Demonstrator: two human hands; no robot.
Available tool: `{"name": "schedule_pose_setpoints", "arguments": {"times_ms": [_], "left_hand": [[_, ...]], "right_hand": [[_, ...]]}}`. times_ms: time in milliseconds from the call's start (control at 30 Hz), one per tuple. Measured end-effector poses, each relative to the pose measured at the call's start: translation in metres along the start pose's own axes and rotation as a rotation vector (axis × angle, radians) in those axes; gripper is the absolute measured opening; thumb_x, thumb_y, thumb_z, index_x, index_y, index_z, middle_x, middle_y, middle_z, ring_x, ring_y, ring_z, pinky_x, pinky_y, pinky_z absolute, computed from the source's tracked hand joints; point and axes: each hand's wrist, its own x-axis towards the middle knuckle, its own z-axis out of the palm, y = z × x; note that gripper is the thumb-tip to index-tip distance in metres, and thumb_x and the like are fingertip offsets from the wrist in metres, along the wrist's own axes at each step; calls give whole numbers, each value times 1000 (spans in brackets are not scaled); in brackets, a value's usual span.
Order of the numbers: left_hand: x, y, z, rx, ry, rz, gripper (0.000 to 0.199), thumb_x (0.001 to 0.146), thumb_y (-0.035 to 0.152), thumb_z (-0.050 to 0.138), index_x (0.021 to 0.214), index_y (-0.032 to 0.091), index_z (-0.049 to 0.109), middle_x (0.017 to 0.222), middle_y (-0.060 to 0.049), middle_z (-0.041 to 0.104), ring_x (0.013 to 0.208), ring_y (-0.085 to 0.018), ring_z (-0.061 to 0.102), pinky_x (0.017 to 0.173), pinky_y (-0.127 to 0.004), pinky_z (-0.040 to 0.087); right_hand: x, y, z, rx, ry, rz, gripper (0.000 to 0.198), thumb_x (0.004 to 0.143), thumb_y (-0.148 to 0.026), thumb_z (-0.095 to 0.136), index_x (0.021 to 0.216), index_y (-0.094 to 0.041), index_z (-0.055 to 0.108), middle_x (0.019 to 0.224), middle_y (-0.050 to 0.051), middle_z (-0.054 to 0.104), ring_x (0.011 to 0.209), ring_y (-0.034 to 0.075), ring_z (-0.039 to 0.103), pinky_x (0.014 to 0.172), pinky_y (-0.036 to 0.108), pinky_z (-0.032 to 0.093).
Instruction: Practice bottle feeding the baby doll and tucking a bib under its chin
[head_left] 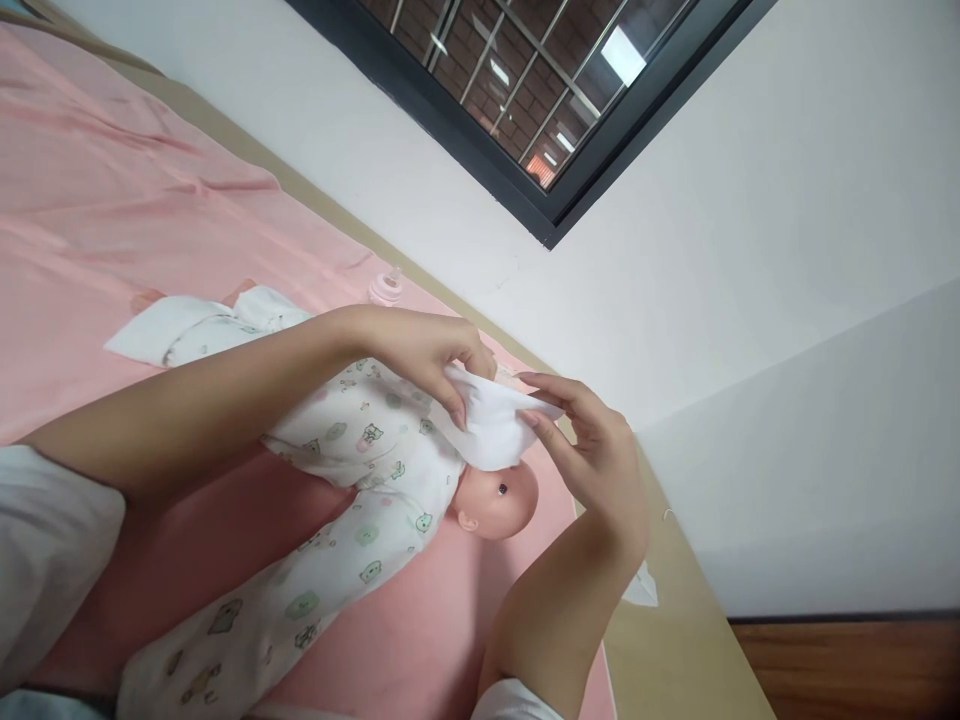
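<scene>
A baby doll (504,495) lies on its back on the pink sheet, wearing a white outfit (367,420) printed with small animals. Above its chin and mouth, a white cloth (491,415) is stretched between both hands. My left hand (427,355) pinches the cloth's left end, thumb below and fingers curled behind. With thumb and fingertips, my right hand (589,440) grips the opposite end. The cloth hides the doll's lower face; one eye and an ear show. My left forearm covers part of the doll's body.
A baby bottle (385,287) with a pale pink collar is beyond my left hand, near the wall. A pink sheet (150,200) covers the tan surface (660,640). A crumpled white tissue (642,587) lies near the edge. A dark-framed window (551,215) is set in the white wall.
</scene>
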Motion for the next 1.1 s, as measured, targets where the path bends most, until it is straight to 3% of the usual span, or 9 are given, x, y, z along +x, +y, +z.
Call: {"name": "schedule_pose_setpoints", "arguments": {"times_ms": [100, 233, 400, 533, 633, 767, 933, 1100], "left_hand": [[-2, 9, 1, -64, -24, 64, 30, 70, 53, 81, 84, 26, 83, 112, -5, 72, 106, -26, 62, 94, -34, 46], [-2, 14, 5, -23, 128, 110, 29, 71, 54, 81, 85, 29, 84, 126, -5, 68, 119, -29, 55, 102, -39, 43], [-4, 19, 10, -43, 255, 251, 23, 78, 45, 78, 84, 23, 81, 103, -7, 72, 108, -25, 59, 97, -37, 45], [-6, 17, 9, -125, 257, 140, 22, 79, 38, 77, 79, 16, 75, 75, -2, 65, 73, -15, 58, 68, -27, 44], [0, 5, 14, -144, 123, 21, 28, 77, 41, 78, 73, 15, 69, 65, 1, 60, 61, -12, 53, 55, -25, 38], [15, -11, 32, -115, -37, -77, 24, 75, 38, 74, 70, 16, 65, 63, 1, 60, 59, -13, 53, 52, -24, 35], [27, -20, 56, -22, -75, -114, 18, 74, 33, 70, 76, 15, 70, 63, 1, 60, 59, -13, 52, 52, -24, 34], [31, -22, 69, 29, -115, -164, 17, 76, 29, 67, 83, 15, 71, 75, -3, 68, 68, -18, 61, 59, -26, 40]], "right_hand": [[2, 7, 1, 37, 61, 28, 32, 95, -38, 63, 126, -31, 66, 104, 4, 74, 93, 19, 69, 86, 37, 59], [8, 12, 8, 100, 90, 58, 47, 93, -41, 66, 138, -30, 55, 92, 2, 71, 89, 19, 68, 87, 39, 58], [15, 9, 20, 171, 37, 80, 55, 93, -44, 64, 144, -30, 48, 91, 1, 69, 87, 17, 67, 89, 38, 58], [15, 20, 14, 239, 5, 110, 63, 91, -46, 67, 147, -31, 44, 90, 0, 69, 86, 17, 67, 88, 37, 58], [15, 51, 4, 328, 77, 184, 68, 87, -46, 71, 147, -29, 43, 87, 0, 69, 85, 17, 67, 88, 37, 57], [12, 117, 7, 479, 174, 355, 64, 84, -46, 74, 140, -26, 51, 84, 0, 70, 84, 16, 65, 87, 34, 56], [-5, 192, 42, 663, 195, 633, 53, 76, -39, 77, 123, -21, 63, 84, 0, 71, 73, 11, 62, 78, 27, 52], [-22, 225, 73, 768, 204, 807, 47, 70, -33, 79, 112, -18, 66, 82, 1, 74, 75, 13, 67, 81, 28, 52]]}}
